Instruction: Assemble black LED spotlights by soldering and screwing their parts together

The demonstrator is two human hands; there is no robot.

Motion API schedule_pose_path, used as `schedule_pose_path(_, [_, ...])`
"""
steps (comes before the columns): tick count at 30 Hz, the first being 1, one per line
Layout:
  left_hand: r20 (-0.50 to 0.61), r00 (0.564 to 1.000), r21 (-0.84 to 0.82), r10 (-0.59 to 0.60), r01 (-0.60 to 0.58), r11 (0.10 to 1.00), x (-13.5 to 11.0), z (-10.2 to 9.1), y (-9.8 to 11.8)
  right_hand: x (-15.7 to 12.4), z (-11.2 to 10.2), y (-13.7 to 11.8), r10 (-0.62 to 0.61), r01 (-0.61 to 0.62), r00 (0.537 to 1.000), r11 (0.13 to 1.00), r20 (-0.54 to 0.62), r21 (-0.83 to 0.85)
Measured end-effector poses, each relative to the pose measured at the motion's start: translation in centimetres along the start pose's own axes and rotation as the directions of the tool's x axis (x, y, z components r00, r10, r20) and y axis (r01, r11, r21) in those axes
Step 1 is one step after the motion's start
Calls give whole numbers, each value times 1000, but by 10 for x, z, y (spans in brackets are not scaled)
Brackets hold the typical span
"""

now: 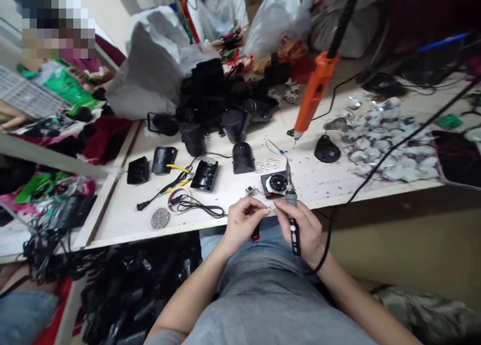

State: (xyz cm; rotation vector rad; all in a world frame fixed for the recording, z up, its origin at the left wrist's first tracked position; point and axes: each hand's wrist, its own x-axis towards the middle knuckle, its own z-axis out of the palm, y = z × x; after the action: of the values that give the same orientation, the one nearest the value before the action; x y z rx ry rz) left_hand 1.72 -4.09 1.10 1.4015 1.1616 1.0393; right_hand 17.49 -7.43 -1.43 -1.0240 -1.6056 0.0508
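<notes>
My right hand (302, 230) grips a black soldering iron (291, 210) like a pen, tip pointing up toward a small black round part on a board (277, 183) at the table's front edge. My left hand (242, 222) is pinched on a thin white strip or wire (268, 212) that reaches across to the right hand's fingers. A red wire with a small component (251, 190) lies just beyond the left hand. The iron's black cable runs off to the right.
An orange electric screwdriver (315, 92) hangs over the white table (323, 182). A pile of black housings (221, 102), loose black parts (205, 174), a coiled cable (195, 205), silver discs (383, 134). Another person (221, 14) sits across.
</notes>
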Motion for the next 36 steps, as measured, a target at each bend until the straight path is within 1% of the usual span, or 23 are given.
schedule_pose_path(5, [73, 997, -27, 14, -12, 1000, -2, -2, 1, 4, -1, -2, -4, 4, 999, 1000, 34, -9])
schedule_pose_path(9, [122, 992, -39, 16, -11, 999, 0, -2, 4, 5, -3, -3, 0, 2, 999, 999, 33, -45])
schedule_pose_path(14, [127, 992, -51, 20, -13, 999, 1, -2, 4, 4, -4, -6, -8, 13, 999, 995, 51, -97])
schedule_pose_path(17, [103, 993, 15, 51, -52, 999, 1, 0, 2, 5, -8, -4, -16, 24, 998, 991, 66, -131])
schedule_pose_path(18, [78, 993, 59, 89, -94, 994, 2, 2, 1, 6, -11, -3, -14, 24, 997, 990, 77, -141])
schedule_pose_path(19, [49, 987, 114, 150, -155, 981, 3, 4, 0, 7, -15, -2, -7, 21, 996, 989, 90, -149])
schedule_pose_path(20, [20, 973, 178, 229, -229, 957, 4, 7, -1, 8, -20, -1, 6, 11, 994, 989, 107, -150])
schedule_pose_path(22, [-17, 917, 320, 399, -373, 871, 7, 13, -4, 10, -34, 0, 34, -16, 991, 990, 132, -138])
schedule_pose_path(23, [-24, 884, 385, 466, -422, 821, 8, 16, -5, 11, -42, -1, 50, -33, 990, 991, 132, -129])
schedule_pose_path(24, [-28, 859, 437, 511, -449, 779, 10, 19, -6, 12, -50, -2, 68, -53, 990, 991, 124, -120])
schedule_pose_path(25, [-32, 846, 477, 533, -455, 752, 11, 22, -8, 13, -58, -4, 86, -74, 991, 991, 106, -110])
schedule_pose_path(27, [-40, 850, 512, 525, -434, 741, 13, 26, -11, 13, -73, -9, 124, -118, 990, 989, 69, -84])
schedule_pose_path(30, [-56, 883, 495, 465, -380, 781, 14, 29, -13, 14, -88, -13, 192, -192, 981, 980, -3, -56])
schedule_pose_path(33, [-75, 909, 453, 411, -336, 826, 14, 28, -13, 15, -93, -7, 253, -265, 960, 959, -117, -102])
schedule_pose_path(36, [-95, 911, 424, 402, -328, 844, 14, 26, -10, 20, -93, 9, 257, -287, 954, 934, -158, -214])
